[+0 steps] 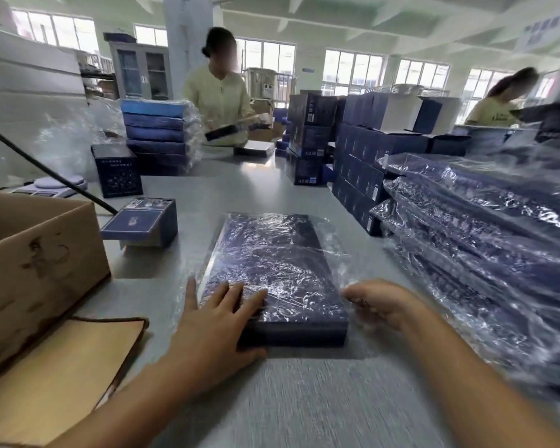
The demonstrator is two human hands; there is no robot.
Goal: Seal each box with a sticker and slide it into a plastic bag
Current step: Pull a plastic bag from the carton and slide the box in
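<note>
My left hand (220,318), fingers straight, presses the navy box (272,253) at 7 o'clock; my right hand (379,305), fingers curled, pinches the plastic bag (337,244) at 4 o'clock.

Print in view, none of it legible

Pale rows of characters cross the front of the upright dark box (117,176) on the tabletop (240,189). Small white labels sit low on the stacked navy boxes (307,150), and sheets (543,30) hang high on the far wall. All are too blurred to read, as is the lid of the bagged box (272,270).
</note>
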